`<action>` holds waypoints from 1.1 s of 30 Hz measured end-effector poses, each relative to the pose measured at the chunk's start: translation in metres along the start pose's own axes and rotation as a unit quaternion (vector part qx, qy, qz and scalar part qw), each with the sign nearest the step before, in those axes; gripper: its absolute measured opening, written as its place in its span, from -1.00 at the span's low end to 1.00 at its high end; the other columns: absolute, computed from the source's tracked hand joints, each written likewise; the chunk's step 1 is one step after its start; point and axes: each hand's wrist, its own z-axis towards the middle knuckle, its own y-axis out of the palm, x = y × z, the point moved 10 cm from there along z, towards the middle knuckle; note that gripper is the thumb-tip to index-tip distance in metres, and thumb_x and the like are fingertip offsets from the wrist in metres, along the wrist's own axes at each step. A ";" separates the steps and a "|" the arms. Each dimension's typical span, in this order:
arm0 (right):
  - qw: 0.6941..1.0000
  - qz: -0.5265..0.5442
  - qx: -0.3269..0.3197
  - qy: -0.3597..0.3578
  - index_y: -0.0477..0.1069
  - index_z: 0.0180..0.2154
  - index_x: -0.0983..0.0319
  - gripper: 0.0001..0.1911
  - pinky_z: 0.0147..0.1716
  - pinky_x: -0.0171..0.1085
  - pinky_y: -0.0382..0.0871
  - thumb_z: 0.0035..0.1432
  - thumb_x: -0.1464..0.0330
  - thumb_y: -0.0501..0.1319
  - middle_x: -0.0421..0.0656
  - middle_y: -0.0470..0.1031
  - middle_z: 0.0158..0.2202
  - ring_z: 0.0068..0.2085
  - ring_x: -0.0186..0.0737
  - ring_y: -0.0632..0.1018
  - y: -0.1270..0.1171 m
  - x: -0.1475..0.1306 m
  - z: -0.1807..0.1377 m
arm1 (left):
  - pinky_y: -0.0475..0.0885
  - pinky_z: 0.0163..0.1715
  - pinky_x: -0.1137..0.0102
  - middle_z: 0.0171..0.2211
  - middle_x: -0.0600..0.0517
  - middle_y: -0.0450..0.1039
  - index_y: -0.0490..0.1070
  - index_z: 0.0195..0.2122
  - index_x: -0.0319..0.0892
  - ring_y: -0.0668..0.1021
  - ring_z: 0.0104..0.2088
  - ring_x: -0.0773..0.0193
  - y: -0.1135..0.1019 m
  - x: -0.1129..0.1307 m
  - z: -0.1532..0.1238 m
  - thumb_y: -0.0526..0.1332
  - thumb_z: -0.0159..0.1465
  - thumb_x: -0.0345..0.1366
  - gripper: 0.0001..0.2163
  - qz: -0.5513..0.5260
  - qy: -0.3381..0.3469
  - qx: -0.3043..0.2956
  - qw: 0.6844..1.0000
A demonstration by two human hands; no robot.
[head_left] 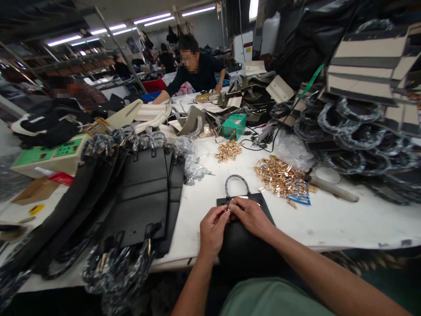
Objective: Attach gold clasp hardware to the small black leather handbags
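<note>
A black handbag panel (241, 245) lies over the table's front edge before me, its wrapped loop handle (237, 179) pointing away. Over the panel's upper part, my left hand (213, 228) pinches a small gold metal fitting (227, 210) between thumb and fingers. Close against it, my right hand (250, 215) has its thumb and fingers closed at the same fitting and the panel beside the handle's base. The fingers hide most of the fitting, so its exact shape cannot be made out.
Gold fittings (279, 177) lie heaped to the right near a hammer (333, 188), with a smaller pile (228, 151) farther back. Stacked black bag panels (138, 193) stand at left. A green box (234, 127) sits behind. Across the table a person (200, 70) leans over pale panels.
</note>
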 end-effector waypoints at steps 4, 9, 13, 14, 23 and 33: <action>0.999 -0.023 0.018 -0.014 0.43 -0.38 0.20 -0.75 -0.37 -0.33 0.39 0.32 0.25 0.13 -0.25 0.49 -0.47 -0.43 -0.28 0.53 -0.001 -0.001 -0.001 | 0.49 -0.25 0.39 -0.24 -0.02 0.56 0.59 -0.15 -0.14 0.57 -0.28 0.25 -0.001 -0.001 0.001 0.33 0.22 -0.21 -0.80 0.011 0.009 -0.001 1.000; 0.998 0.057 0.018 0.019 0.50 -0.20 0.21 -0.76 -0.28 -0.27 0.44 0.27 0.18 0.21 -0.18 0.55 -0.33 -0.33 -0.21 0.57 -0.002 0.001 -0.004 | 0.42 -0.38 0.46 -0.20 0.00 0.52 0.57 -0.11 -0.12 0.49 -0.37 0.35 -0.007 -0.003 0.001 0.33 0.22 -0.20 -0.77 -0.039 -0.015 0.035 0.999; 0.994 0.106 -0.010 -0.003 0.54 -0.16 0.20 -0.73 -0.18 -0.26 0.41 0.17 0.18 0.32 -0.16 0.56 -0.23 -0.22 -0.19 0.55 0.003 -0.014 -0.014 | 0.27 -0.54 0.50 -0.22 0.05 0.44 0.56 -0.08 -0.09 0.34 -0.51 0.45 -0.002 0.006 -0.005 0.33 0.23 -0.18 -0.75 -0.048 -0.022 0.029 0.998; 0.992 0.125 -0.013 -0.002 0.54 -0.19 0.20 -0.74 -0.20 -0.26 0.41 0.17 0.17 0.32 -0.18 0.56 -0.26 -0.24 -0.20 0.54 0.003 -0.015 -0.018 | 0.26 -0.55 0.49 -0.24 0.06 0.43 0.55 -0.06 -0.08 0.33 -0.52 0.45 0.003 0.009 -0.007 0.30 0.24 -0.17 -0.74 -0.034 -0.026 0.010 0.999; 0.991 -0.112 0.078 -0.014 0.52 -0.25 0.17 -0.87 -0.04 -0.17 0.38 0.23 0.27 0.23 -0.14 0.58 -0.14 -0.10 -0.13 0.55 -0.049 -0.014 -0.042 | 0.28 0.09 -0.05 0.12 -0.17 0.37 0.43 0.09 -0.08 0.34 0.15 -0.15 0.008 0.044 -0.001 0.36 0.14 -0.23 -0.54 0.450 0.156 0.044 0.878; 0.969 -0.171 0.157 -0.081 0.51 -0.18 0.13 -0.87 0.23 -0.07 0.25 0.25 0.27 0.23 -0.08 0.43 0.17 0.17 -0.09 0.45 -0.065 -0.016 -0.053 | 0.29 0.13 0.18 -0.01 -0.07 0.39 0.40 -0.32 -0.10 0.44 0.08 0.08 0.008 0.039 0.017 0.32 0.14 -0.33 -0.88 0.243 0.101 0.095 0.960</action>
